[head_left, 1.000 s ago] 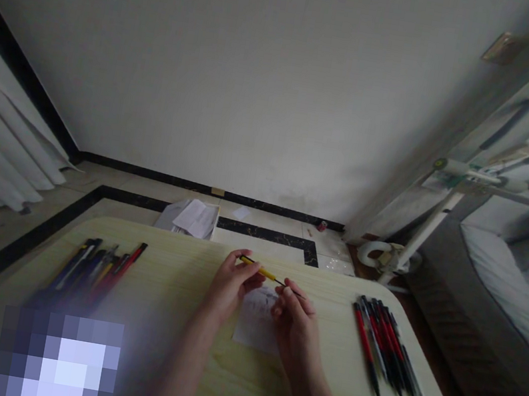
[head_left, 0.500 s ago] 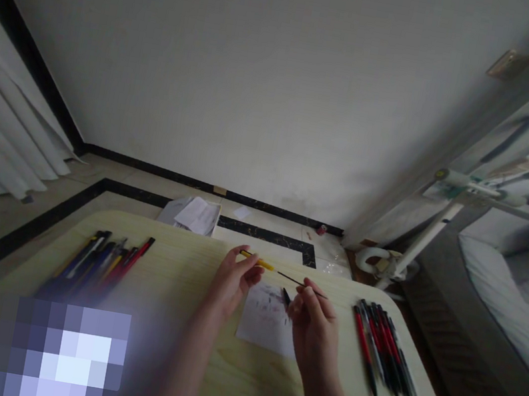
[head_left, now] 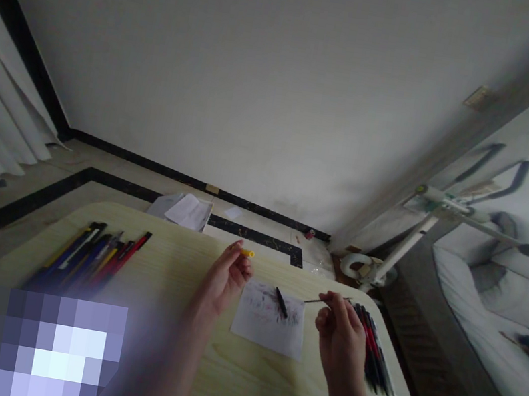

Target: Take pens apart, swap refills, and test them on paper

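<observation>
My left hand (head_left: 223, 280) is closed on a yellow pen barrel (head_left: 247, 252), held just above the wooden table (head_left: 238, 383). My right hand (head_left: 341, 329) pinches a thin dark refill (head_left: 323, 299) that points left, out of the barrel. Between the hands lies a white sheet of paper (head_left: 268, 324) with scribbles, and a small black pen part (head_left: 281, 302) rests on it. My right hand hovers over the row of red and black pens (head_left: 377, 355) at the right.
A bunch of mixed-colour pens (head_left: 93, 254) lies at the table's left. A blurred patch covers the lower left corner. Beyond the table lie papers (head_left: 186, 210) on the floor, with a white stand (head_left: 386, 259) and a bed (head_left: 496, 297) at the right.
My right hand moved right and drew the thin refill fully out of the yellow barrel. A black pen part now lies on the paper. The view has shifted a little to the right.
</observation>
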The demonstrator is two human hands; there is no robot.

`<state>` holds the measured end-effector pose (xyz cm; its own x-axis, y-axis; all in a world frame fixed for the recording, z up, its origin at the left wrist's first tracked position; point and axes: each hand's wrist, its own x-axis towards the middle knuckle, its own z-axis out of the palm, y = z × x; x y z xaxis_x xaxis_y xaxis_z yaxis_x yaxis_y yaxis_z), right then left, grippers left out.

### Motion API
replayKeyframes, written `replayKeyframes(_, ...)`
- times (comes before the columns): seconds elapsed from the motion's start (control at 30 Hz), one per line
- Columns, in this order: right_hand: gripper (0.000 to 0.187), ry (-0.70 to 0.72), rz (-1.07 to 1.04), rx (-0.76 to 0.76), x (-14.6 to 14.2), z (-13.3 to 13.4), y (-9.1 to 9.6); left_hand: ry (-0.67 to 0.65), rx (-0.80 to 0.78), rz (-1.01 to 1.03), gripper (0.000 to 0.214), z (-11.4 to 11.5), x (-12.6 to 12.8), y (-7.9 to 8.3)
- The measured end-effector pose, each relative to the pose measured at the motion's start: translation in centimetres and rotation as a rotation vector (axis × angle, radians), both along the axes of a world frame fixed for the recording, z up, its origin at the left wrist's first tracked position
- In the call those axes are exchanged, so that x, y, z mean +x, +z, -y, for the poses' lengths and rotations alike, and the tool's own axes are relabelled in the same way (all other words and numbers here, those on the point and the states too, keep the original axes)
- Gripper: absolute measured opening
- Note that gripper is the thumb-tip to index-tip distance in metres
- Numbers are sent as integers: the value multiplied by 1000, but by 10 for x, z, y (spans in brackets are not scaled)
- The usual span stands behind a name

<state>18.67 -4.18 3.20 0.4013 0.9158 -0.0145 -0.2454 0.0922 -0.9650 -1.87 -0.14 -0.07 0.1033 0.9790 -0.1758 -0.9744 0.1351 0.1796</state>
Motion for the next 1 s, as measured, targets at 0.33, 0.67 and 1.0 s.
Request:
replayKeyframes(0.33,33,277,763,-202,8,-4,-8,2,22,168,17,4,-8,11)
replayKeyframes(0.67,32,300,1251,-155,-5,-7,-12,0,11,122,16,2,-7,9)
replayKeyframes(1.0,27,249,1193,-57,7,0,-23,16,6,99,17,2,-7,9)
